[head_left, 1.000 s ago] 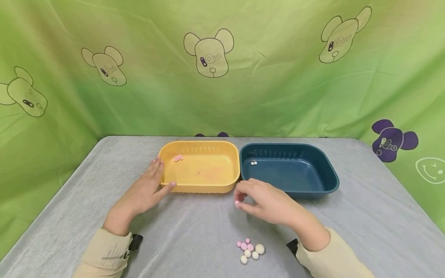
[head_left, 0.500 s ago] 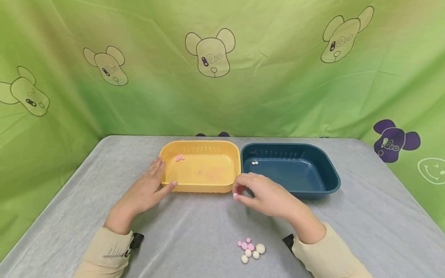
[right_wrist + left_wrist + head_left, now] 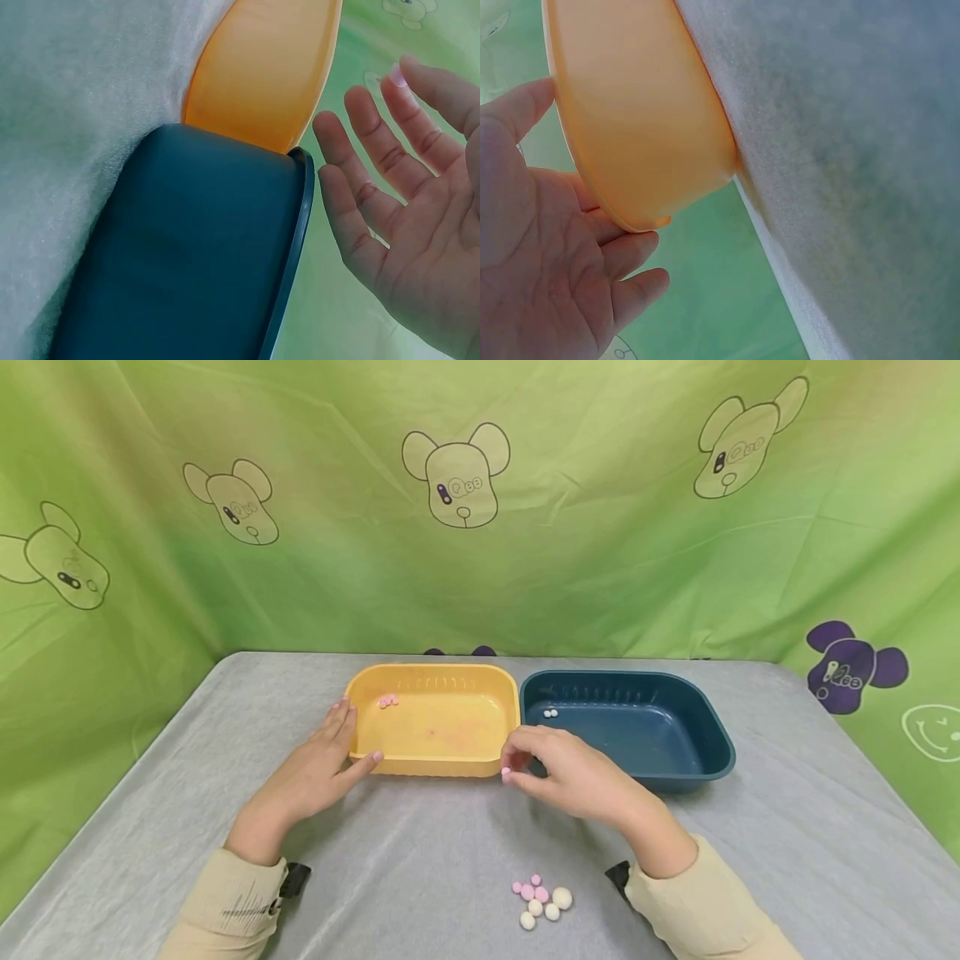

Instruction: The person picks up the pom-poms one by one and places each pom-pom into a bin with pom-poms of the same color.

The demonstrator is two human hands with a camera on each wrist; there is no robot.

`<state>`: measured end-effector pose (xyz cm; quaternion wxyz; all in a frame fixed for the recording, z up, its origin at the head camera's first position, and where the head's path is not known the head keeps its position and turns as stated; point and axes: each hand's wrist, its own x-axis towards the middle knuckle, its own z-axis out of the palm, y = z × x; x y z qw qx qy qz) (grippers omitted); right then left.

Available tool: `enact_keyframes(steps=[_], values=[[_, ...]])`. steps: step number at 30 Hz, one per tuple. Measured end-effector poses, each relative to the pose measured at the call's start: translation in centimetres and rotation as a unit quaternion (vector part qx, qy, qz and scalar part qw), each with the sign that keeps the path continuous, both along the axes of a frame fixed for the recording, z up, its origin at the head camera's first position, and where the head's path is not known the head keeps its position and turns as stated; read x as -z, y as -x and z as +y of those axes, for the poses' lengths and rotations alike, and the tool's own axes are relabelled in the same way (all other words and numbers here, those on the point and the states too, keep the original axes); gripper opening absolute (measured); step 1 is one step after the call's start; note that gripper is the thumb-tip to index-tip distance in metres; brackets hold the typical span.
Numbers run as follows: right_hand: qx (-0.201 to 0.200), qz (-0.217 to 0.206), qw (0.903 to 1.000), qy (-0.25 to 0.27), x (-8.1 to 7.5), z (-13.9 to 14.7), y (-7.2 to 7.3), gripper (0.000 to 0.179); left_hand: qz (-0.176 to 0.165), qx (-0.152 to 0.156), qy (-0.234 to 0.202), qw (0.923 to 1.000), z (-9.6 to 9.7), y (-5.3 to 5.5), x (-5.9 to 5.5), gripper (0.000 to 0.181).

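Note:
My right hand (image 3: pixel 573 772) pinches a small pink ball (image 3: pixel 506 772) between thumb and fingertip, beside the near right corner of the yellow basin (image 3: pixel 442 727). The ball also shows as a pink spot (image 3: pixel 398 76) in the right wrist view, where the other fingers are spread. My left hand (image 3: pixel 311 777) rests its outstretched fingers and thumb on the yellow basin's left rim. Several little pink balls (image 3: pixel 388 701) lie inside that basin at the far left. Two white balls (image 3: pixel 551 713) lie in the dark blue basin (image 3: pixel 630 739). On the cloth nearer me is a loose group of pink balls (image 3: pixel 528 892) and cream-white balls (image 3: pixel 562 898).
Both basins stand side by side on a grey cloth-covered table (image 3: pixel 405 877). Behind and at the sides hangs a green printed curtain (image 3: pixel 337 585). The blue basin's rim (image 3: pixel 300 195) runs just below my right fingers in the right wrist view.
My right hand has moved a short way forward and left with the pink ball, up to the yellow basin's near corner. The left hand stays on the rim.

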<state>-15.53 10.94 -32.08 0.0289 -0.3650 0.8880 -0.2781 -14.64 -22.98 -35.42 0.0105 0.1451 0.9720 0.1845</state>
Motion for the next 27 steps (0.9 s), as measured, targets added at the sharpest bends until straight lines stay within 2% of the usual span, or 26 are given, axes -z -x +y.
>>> enact_keyframes(steps=[16,21,27], values=[[0.013,-0.003,0.9982,0.058,0.1,-0.6,1.3,0.006,-0.003,-0.003,0.000,1.0000,0.1,-0.1,0.2,0.087],[0.017,-0.014,0.9977,0.064,0.0,-0.7,1.8,0.005,-0.002,-0.003,-0.001,1.0000,0.0,-0.1,0.2,0.088],[0.018,-0.007,0.9973,0.070,-0.1,-1.0,2.6,0.004,0.000,-0.004,-0.001,1.0000,0.1,-0.1,0.1,0.087]])
